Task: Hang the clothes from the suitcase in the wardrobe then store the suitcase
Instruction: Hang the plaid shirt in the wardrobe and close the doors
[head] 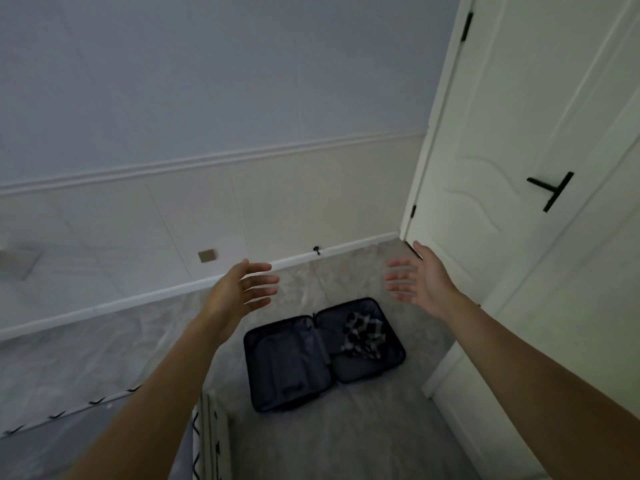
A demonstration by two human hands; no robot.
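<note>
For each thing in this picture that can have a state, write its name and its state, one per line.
suitcase: open, lying flat on the floor
checked garment: crumpled in the suitcase's right half
door: shut
left hand: open, empty, held out
right hand: open, empty, held out

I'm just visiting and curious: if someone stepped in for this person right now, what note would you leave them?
Left hand: open, empty, raised above the floor.
Right hand: open, empty, also raised.
The dark navy hard-shell suitcase lies open flat on the grey floor. A black-and-white checked garment lies crumpled in its right half.
Done: suitcase opened.
Left: hang the garment, then close and store the suitcase.
</note>
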